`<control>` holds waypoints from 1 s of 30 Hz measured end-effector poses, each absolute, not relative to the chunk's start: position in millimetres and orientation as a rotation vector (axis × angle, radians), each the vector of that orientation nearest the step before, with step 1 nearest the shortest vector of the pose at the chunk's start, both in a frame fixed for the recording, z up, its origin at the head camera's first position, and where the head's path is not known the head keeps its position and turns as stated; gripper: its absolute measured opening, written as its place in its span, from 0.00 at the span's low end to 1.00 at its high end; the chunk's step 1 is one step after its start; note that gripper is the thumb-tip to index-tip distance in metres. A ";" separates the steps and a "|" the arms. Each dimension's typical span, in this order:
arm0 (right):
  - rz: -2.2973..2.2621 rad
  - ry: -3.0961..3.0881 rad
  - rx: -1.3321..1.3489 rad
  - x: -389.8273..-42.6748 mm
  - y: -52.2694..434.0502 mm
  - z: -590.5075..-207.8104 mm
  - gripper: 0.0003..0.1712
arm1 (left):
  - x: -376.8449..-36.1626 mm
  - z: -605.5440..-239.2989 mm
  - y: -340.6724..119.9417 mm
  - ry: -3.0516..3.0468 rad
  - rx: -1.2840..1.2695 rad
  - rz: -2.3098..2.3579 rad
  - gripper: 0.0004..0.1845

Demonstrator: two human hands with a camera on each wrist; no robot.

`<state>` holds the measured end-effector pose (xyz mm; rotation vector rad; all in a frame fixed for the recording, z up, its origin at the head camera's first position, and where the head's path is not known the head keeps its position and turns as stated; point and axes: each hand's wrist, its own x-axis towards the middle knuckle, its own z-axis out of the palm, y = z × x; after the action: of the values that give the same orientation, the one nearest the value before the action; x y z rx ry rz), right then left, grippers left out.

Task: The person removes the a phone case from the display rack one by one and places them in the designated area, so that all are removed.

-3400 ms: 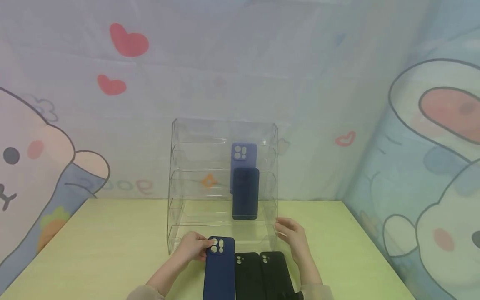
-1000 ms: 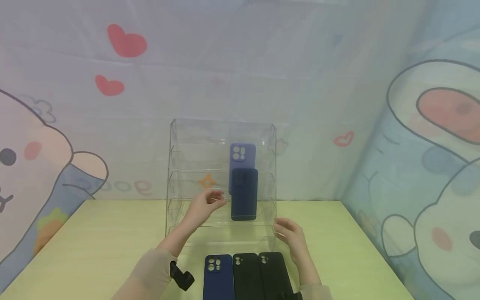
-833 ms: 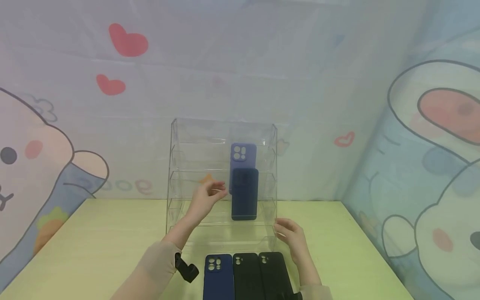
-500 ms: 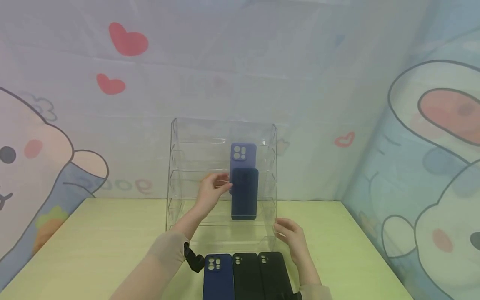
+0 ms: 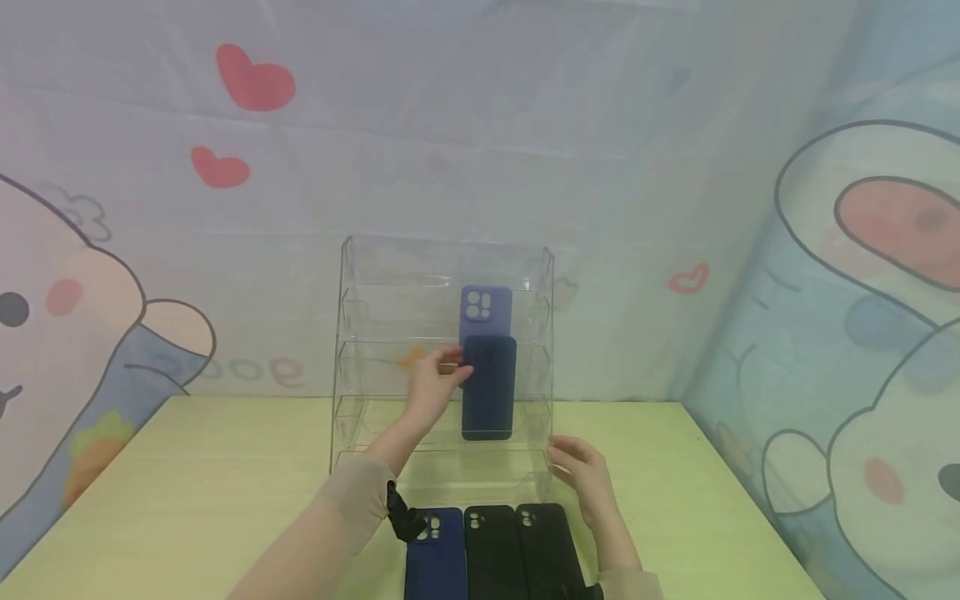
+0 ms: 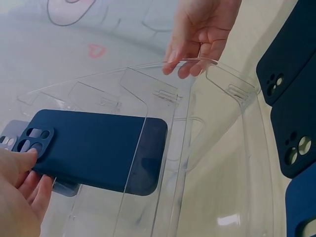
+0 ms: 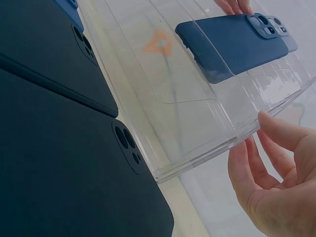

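Note:
A clear tiered display rack [image 5: 420,451] stands on the table. My left hand [image 5: 431,387] pinches the left edge of a dark blue phone case [image 5: 491,400] standing on one of its tiers. In the left wrist view the thumb lies on the camera cutout of that phone case [image 6: 94,148], other fingers at its edge. Behind it, a lilac phone case [image 5: 495,312] stands one tier higher, its lower part covered. My right hand [image 5: 588,479] holds the rack's right side edge, thumb and fingers on either side of the clear panel [image 7: 217,143].
On the table before the rack lie a blue phone case [image 5: 438,567] and two black phone cases, one in the middle [image 5: 495,554] and one at the right [image 5: 551,550]. A black wrist camera [image 5: 401,517] covers part of the blue one. A printed cloth [image 5: 637,208] hangs behind.
Earlier my left hand held the blue case at the front, then left it on the table. It has risen and moved right to the standing dark blue case. My right hand stays put.

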<state>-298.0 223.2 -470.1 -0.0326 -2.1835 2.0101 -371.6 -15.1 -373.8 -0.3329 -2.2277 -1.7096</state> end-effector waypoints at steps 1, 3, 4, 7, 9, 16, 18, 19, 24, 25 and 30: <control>2.011 -2.183 -0.031 -297.9 223.2 -470.0 0.22 | -370.8 -373.5 -14.3 -2.230 -0.322 -1.707 0.20; 2.014 -2.183 -0.026 -297.7 223.2 -469.8 0.22 | -369.9 -373.3 -13.3 -2.240 -0.312 -1.686 0.21; 2.014 -2.184 -0.023 -297.7 223.3 -469.6 0.22 | -369.3 -373.4 -13.1 -2.245 -0.311 -1.673 0.21; 2.021 -2.176 -0.022 -298.7 223.8 -469.5 0.22 | -368.2 -373.8 -12.4 -2.254 -0.314 -1.654 0.22; 2.025 -2.173 -0.021 -298.9 224.1 -469.8 0.23 | -367.4 -374.6 -12.1 -2.255 -0.318 -1.646 0.22; 2.032 -2.173 -0.024 -298.8 223.9 -469.6 0.23 | -361.5 -375.3 -13.6 -2.209 -0.309 -1.702 0.19; 2.037 -2.171 -0.025 -298.6 223.7 -469.2 0.23 | -359.9 -375.5 -15.4 -2.186 -0.295 -1.720 0.19; 2.036 -2.172 -0.022 -298.3 223.6 -469.0 0.22 | -358.9 -375.4 -16.6 -2.174 -0.285 -1.732 0.19; 2.033 -2.183 -0.019 -297.0 223.5 -468.7 0.22 | -353.1 -372.5 -25.6 -2.081 -0.254 -1.779 0.18; 2.029 -2.188 -0.018 -296.7 223.5 -468.6 0.22 | -351.5 -371.2 -27.7 -2.058 -0.244 -1.787 0.17; 2.025 -2.192 -0.021 -296.2 223.1 -467.4 0.22 | -343.3 -362.6 -39.1 -1.996 -0.201 -1.781 0.17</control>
<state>-296.2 223.1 -467.4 -0.0209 -2.1921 2.0245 -343.3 -39.1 -362.6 -0.2010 -1.9956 -1.7806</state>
